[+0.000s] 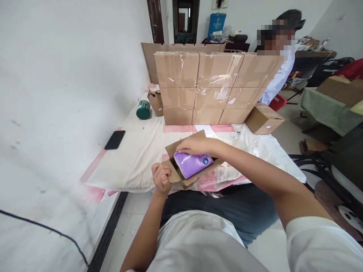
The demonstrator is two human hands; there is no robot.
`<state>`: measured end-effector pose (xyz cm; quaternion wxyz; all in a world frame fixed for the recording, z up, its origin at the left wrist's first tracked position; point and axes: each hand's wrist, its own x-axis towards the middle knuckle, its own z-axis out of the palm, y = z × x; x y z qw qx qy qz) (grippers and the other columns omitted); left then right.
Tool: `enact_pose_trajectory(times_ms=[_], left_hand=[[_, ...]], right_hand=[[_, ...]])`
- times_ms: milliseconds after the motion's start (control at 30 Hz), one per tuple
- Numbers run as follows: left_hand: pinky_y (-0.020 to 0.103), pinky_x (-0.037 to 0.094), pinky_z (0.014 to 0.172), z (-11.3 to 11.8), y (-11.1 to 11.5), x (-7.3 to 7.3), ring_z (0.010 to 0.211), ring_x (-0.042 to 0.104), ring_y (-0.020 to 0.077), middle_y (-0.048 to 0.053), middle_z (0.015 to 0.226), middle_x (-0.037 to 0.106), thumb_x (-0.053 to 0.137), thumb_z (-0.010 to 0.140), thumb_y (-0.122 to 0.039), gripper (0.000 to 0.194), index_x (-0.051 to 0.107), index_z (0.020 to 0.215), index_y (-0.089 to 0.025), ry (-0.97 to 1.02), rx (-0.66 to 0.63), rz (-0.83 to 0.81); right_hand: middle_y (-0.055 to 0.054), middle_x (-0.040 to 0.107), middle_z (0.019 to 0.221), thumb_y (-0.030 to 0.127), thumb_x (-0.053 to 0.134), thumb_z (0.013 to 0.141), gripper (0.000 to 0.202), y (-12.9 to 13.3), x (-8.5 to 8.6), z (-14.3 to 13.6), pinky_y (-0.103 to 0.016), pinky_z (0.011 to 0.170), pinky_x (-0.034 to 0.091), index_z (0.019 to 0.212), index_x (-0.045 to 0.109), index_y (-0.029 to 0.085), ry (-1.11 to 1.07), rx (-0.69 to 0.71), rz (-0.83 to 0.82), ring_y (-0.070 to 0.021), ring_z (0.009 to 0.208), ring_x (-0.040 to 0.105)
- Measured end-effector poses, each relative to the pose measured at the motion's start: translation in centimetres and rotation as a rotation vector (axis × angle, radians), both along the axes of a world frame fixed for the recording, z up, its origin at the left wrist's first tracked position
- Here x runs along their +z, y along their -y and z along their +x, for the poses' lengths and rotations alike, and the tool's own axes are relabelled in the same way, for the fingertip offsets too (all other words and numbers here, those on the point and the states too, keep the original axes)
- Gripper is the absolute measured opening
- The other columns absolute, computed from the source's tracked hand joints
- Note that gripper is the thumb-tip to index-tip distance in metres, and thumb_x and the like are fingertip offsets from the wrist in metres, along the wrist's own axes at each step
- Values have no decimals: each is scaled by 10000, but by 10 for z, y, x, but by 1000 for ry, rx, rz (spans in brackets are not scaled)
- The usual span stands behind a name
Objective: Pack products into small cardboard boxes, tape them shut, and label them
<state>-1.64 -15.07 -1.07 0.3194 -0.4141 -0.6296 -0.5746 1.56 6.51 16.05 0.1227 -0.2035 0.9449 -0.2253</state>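
An open cardboard box [199,176] lies at the near edge of the table, tilted, its flaps spread. Inside it sits a purple soft plastic packet [190,166] with a blue round mark, part of it above the rim. My left hand [161,177] is closed on the box's left flap, thumb and fingers pinching the cardboard. From the right my right hand [191,145] reaches over the box, its fingers curled over the packet's upper left edge. The wrist covers part of the packet's far side.
A wall of taped cartons [215,88] stands behind the box. To its left are a green round tub [143,110] and a black phone [115,139]. A closed carton [264,119] is at the right. Another person [279,71] is behind the cartons. Sticker sheets [204,130] lie on the cloth.
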Motion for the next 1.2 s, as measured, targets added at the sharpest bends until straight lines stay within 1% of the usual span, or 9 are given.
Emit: enact_pose_trajectory(times_ms=[133,367,567,667,767,867,1000,1100,1200], left_hand=[[443,409,781,0,0,-1,656,517,199,37,656,605,252,1052,-425,467,453,670,-247,6,-5,-43],[434,410,772,1,1,-5,668,518,202,38,661,622,276,1049,-399,444,470,681,-243,-9,-33,-45],[437,425,793,3,2,-7,715,563,202,51,734,656,285,1049,-374,405,486,724,-242,3,-8,-53],[441,423,807,2,3,-3,747,575,207,58,748,649,237,1054,-351,407,465,734,-243,13,7,-86],[429,427,790,-3,10,15,744,579,209,64,748,645,229,1053,-369,430,468,720,-240,5,-51,-234],[348,438,700,-9,22,49,718,593,176,19,755,646,483,1006,-384,277,559,786,-234,-24,-212,-529],[311,393,596,-11,22,100,644,563,158,-22,746,620,635,937,-323,129,598,842,-244,-107,-274,-879],[328,427,657,-11,-5,126,782,610,198,17,894,663,648,912,-246,26,626,925,-243,-321,-321,-1208],[336,495,790,-19,-44,129,1082,633,249,56,1217,669,731,757,-119,531,606,1248,-276,-494,-546,-1405]], right_hand=[[-86,698,1016,214,465,1072,282,4,-19,-4,-308,811,448,1034,738,155,-143,73,101,-195,886,610],[-112,620,1072,236,592,1019,181,5,-39,11,-363,869,406,940,739,166,-438,15,369,-252,1020,542],[-116,649,1051,260,525,1031,239,-44,-24,48,-394,947,452,1048,745,170,-515,-368,72,-258,1013,607],[-129,640,1142,309,539,1013,262,-73,-33,72,-436,1015,481,1079,753,174,-403,-499,-66,-268,1070,632],[-139,529,1378,350,621,963,331,-82,-54,92,-439,1042,511,1244,706,196,-211,-528,-100,-258,1118,646],[-128,416,1489,391,701,912,583,-77,-68,102,-415,1089,494,1458,565,240,-161,-577,-89,-260,1213,618],[-110,512,1400,398,745,867,788,-73,-69,104,-414,1048,499,1586,436,301,-102,-592,-30,-274,1160,633],[-123,599,1323,290,718,843,741,-74,-67,101,-410,1013,492,1550,497,266,-142,-596,7,-294,1127,634],[-115,644,1298,278,695,849,679,-78,-67,99,-405,1002,481,1510,539,266,-200,-611,-20,-300,1125,635]])
